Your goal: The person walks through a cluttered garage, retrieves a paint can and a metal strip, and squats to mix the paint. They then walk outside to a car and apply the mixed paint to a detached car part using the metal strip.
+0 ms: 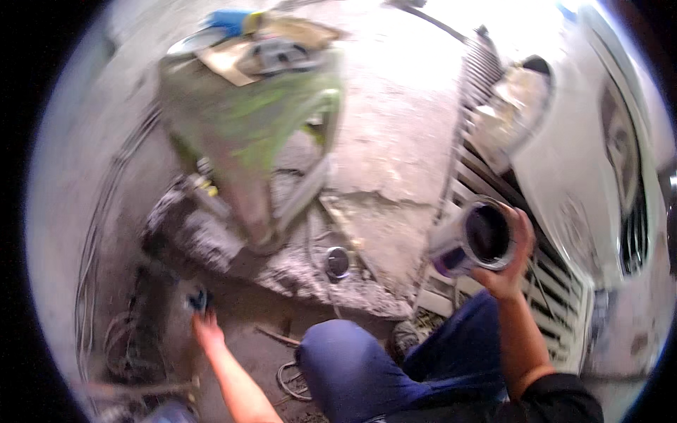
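Observation:
My right hand (518, 243) is closed around an open, light-coloured can (451, 255). The can is tilted, and its round mouth shows a dark inside. My left hand (206, 328) reaches low toward the floor at the left. At its fingertips is a small dark blue thing (199, 299). Blur hides whether the fingers grip it or only touch it, and its kind is too unclear to name. A small round metal-rimmed cup or lid (338, 262) rests on the rough concrete ledge in front of my knees.
A green-stained stool (261, 106) stands ahead, with cardboard (229, 60) and a blue item (229, 22) on top. At the right, a white car bumper (564, 162) lies over a slatted grate (479, 169). Cables (95, 225) run along the left, and a wire loop (290, 381) lies near my knee.

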The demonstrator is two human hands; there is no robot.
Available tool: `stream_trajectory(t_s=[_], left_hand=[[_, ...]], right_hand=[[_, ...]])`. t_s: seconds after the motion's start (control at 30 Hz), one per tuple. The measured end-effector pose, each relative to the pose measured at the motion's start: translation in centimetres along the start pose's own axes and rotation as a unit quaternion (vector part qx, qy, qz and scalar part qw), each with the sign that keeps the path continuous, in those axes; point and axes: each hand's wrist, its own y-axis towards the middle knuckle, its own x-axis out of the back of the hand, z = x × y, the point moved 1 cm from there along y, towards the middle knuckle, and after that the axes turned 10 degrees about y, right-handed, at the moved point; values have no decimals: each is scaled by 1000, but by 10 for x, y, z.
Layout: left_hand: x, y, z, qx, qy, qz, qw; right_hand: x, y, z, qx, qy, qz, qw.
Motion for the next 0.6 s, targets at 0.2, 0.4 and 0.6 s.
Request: stream_trajectory(t_s=[0.2,0.4,0.6], left_hand=[[-67,-165,-41,11,113,83,990],[-148,-278,-102,11,147,218,965],[-230,-346,-70,77,121,325,935]], right_hand=[[8,-1,-13,20,94,63,993],[2,7,-14,80,134,88,984],[16,18,-10,83,130,133,979]])
